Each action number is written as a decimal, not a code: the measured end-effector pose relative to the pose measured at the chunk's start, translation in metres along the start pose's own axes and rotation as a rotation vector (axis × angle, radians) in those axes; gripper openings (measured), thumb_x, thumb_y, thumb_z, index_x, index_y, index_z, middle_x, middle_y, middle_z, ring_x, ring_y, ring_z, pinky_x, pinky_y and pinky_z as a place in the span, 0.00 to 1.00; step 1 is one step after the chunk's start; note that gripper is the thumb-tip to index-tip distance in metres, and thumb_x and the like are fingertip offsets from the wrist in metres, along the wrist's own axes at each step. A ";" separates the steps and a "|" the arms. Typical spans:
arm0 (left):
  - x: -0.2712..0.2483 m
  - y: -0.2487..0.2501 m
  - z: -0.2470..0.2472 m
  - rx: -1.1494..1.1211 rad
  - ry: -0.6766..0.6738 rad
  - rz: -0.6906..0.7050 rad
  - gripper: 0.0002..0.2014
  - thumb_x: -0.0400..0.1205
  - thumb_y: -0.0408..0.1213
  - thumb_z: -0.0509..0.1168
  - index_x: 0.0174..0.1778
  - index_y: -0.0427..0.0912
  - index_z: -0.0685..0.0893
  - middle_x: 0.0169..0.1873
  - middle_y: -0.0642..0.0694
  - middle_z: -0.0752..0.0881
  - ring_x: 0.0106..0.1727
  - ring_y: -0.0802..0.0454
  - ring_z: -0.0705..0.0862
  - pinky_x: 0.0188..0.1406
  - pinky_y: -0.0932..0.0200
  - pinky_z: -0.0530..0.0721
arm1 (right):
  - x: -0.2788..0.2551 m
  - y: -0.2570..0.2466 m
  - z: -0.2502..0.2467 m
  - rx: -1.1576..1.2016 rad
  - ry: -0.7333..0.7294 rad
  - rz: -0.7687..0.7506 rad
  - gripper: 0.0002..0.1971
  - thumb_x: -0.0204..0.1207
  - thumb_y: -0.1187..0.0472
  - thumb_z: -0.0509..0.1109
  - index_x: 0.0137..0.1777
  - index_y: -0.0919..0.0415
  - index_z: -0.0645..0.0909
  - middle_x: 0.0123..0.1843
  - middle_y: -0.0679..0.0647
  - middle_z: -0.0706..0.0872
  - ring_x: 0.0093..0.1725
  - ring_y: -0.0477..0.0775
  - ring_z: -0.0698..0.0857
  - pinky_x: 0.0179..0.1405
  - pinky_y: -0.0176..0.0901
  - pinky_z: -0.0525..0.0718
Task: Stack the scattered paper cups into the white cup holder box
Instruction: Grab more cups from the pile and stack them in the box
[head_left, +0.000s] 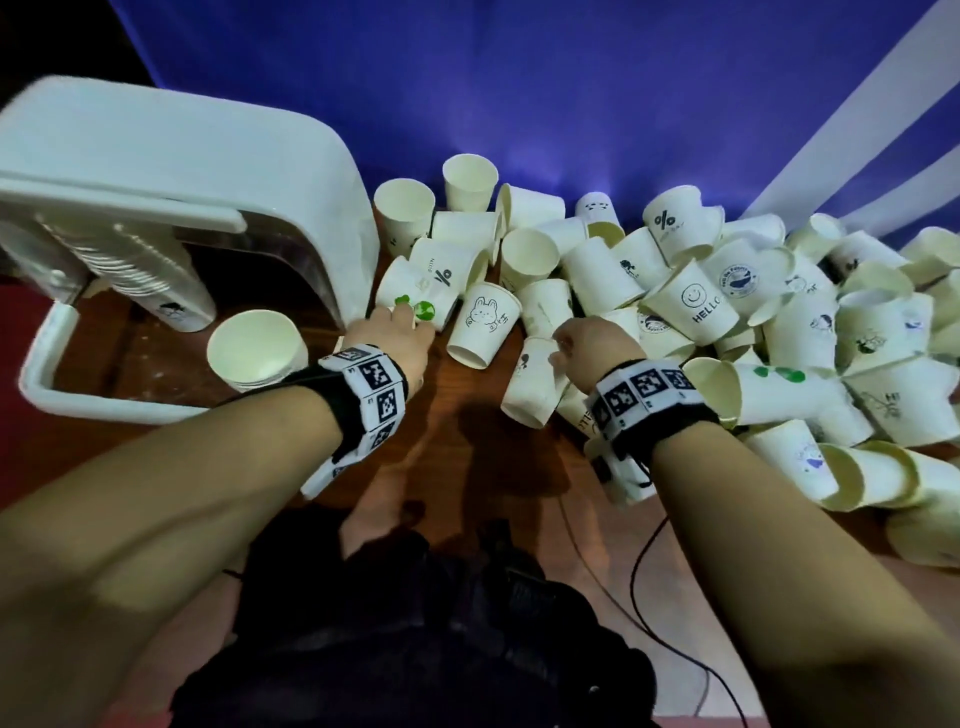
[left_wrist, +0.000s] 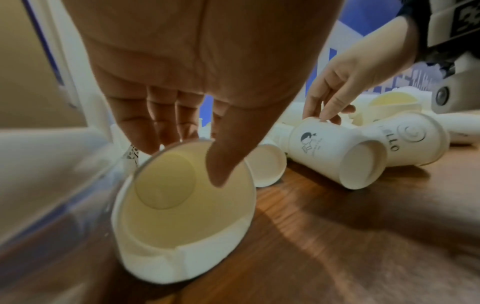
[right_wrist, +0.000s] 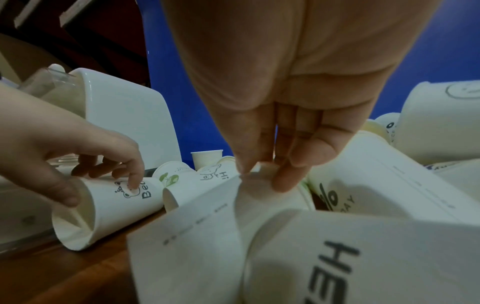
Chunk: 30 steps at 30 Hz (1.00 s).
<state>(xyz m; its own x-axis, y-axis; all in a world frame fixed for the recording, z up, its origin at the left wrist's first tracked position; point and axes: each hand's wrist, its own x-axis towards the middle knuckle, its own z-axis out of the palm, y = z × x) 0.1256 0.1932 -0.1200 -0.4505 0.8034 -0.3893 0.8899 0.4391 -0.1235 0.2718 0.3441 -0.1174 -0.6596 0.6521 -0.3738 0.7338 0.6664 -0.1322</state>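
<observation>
Both forearms reach in from the near edge. Left hand (left_wrist: 182, 86) grips a bear-print cup (right_wrist: 109, 207) lying just right of the white cup holder box (head_left: 218, 156), thumb inside its rim. Right hand (right_wrist: 280, 123) pinches a figure-print cup (left_wrist: 335, 152) by its base at the near-left of the loose pile (head_left: 753, 322). Likely step: picking up 2 cups; next, nesting them calls for aligned mouths. Thin, smooth, tapered paper crushes easily.
</observation>
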 end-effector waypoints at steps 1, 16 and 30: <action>0.002 0.001 0.000 0.009 -0.010 -0.009 0.24 0.78 0.43 0.65 0.68 0.40 0.67 0.65 0.37 0.70 0.65 0.38 0.71 0.57 0.45 0.76 | 0.002 0.001 0.000 -0.010 -0.013 -0.006 0.18 0.80 0.56 0.61 0.67 0.63 0.74 0.64 0.61 0.81 0.63 0.60 0.79 0.56 0.47 0.76; -0.037 -0.037 -0.047 -0.359 0.204 0.059 0.17 0.82 0.31 0.53 0.67 0.43 0.74 0.61 0.37 0.76 0.61 0.38 0.77 0.55 0.52 0.75 | -0.053 -0.001 -0.035 0.269 0.171 -0.233 0.05 0.76 0.60 0.67 0.47 0.59 0.84 0.39 0.49 0.81 0.41 0.50 0.79 0.42 0.38 0.70; -0.111 -0.162 -0.039 -0.633 0.416 -0.198 0.16 0.78 0.31 0.60 0.62 0.37 0.80 0.51 0.35 0.85 0.47 0.37 0.83 0.45 0.52 0.78 | -0.092 -0.096 -0.047 0.263 0.413 -0.444 0.07 0.77 0.62 0.67 0.50 0.62 0.85 0.47 0.56 0.85 0.49 0.54 0.80 0.46 0.38 0.70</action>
<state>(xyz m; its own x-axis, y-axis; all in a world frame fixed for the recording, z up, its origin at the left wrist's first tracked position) 0.0283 0.0486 -0.0217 -0.6981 0.7156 -0.0249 0.6358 0.6355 0.4381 0.2546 0.2377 -0.0269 -0.8786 0.4553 0.1438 0.3582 0.8276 -0.4321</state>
